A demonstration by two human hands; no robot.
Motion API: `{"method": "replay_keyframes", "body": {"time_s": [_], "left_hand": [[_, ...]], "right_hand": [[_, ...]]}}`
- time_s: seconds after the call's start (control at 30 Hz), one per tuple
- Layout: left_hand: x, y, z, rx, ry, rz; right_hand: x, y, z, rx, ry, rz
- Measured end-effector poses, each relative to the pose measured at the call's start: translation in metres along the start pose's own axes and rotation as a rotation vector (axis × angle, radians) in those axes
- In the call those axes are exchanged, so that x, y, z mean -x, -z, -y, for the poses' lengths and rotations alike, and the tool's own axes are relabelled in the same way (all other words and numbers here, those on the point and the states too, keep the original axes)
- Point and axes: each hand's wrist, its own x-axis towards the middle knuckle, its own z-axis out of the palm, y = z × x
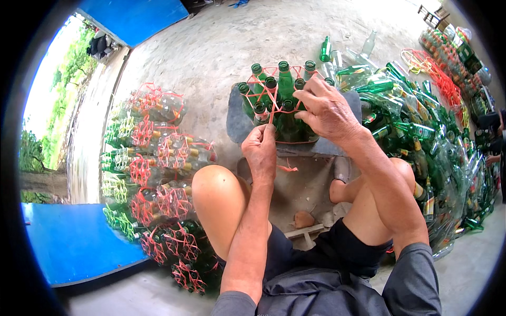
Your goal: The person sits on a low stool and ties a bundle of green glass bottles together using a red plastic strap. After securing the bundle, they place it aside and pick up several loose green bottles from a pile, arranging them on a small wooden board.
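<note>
A bundle of green glass bottles (285, 81) stands upright on a small dark slab-topped table (238, 122) between my knees. Red plastic strapping (264, 94) weaves around the bottle necks in a zigzag, and another band circles the bundle low down. With thumb and forefinger, my left hand (261, 148) pinches a strand of this strapping at the bundle's near side. My right hand (328, 106) is over the bundle's right side, thumb and fingers curled by the necks there. Whether a strand lies between its fingers is hidden.
Tied bottle bundles (174, 152) are stacked on the left. A heap of loose bottles (411, 130) spreads along the right, with loose red strapping (444, 81) behind it. Blue panels (83, 241) flank the doorway. A brick piece (303, 219) lies between my feet. Another person's hand (492, 159) shows far right.
</note>
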Motion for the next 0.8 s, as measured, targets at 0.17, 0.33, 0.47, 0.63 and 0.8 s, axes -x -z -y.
{"method": "replay_keyframes", "body": {"time_s": [0.17, 0.33, 0.47, 0.63, 0.8], "left_hand": [[-0.003, 0.004, 0.003, 0.036, 0.026, 0.033], [-0.001, 0.007, -0.001, 0.044, 0.100, 0.036], [-0.008, 0.007, 0.014, -0.075, -0.039, 0.004], [-0.005, 0.008, 0.014, -0.150, -0.152, -0.065], [0.023, 0.003, -0.004, -0.100, -0.103, -0.027]], "right_hand": [[0.012, 0.016, 0.006, 0.108, -0.055, -0.102], [0.013, 0.003, 0.029, -0.081, 0.005, -0.208], [0.017, -0.037, 0.043, -0.309, -0.198, -0.054], [0.006, -0.068, 0.050, -0.463, -0.411, 0.027], [-0.003, -0.072, 0.054, -0.609, -0.574, 0.093]]}}
